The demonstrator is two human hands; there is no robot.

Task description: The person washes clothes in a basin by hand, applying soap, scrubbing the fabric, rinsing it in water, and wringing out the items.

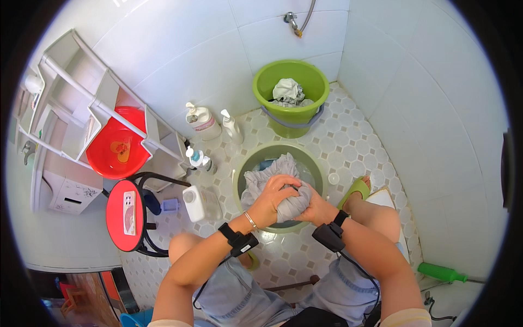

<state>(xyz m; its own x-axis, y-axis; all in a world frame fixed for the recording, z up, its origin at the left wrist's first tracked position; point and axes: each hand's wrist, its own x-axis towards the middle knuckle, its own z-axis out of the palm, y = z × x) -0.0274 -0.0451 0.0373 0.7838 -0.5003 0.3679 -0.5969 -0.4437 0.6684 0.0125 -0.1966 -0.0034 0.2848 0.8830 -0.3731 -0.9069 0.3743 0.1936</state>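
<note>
Between my two hands is a bunched light grey cloth [300,202], held over a grey-green plastic basin [320,163]. My left hand [273,200] grips it from the left with the fingers curled over the top. On the other side, my right hand [318,207] presses around its right and lower edge. More of the grey cloth spreads into the basin beyond my left fingers. Water shows at the basin's right, and something blue [266,164] lies partly hidden behind the cloth. Each forearm wears a black strap with a small box.
A green bucket [288,122] holding cloths stands beyond the basin. Pump bottles [204,124] and a white jug [200,206] stand to the left. A red stool [116,220] carries a phone [129,212]. A white shelf rack [73,81] holds a red basin [112,159]. A cap [333,178] lies right.
</note>
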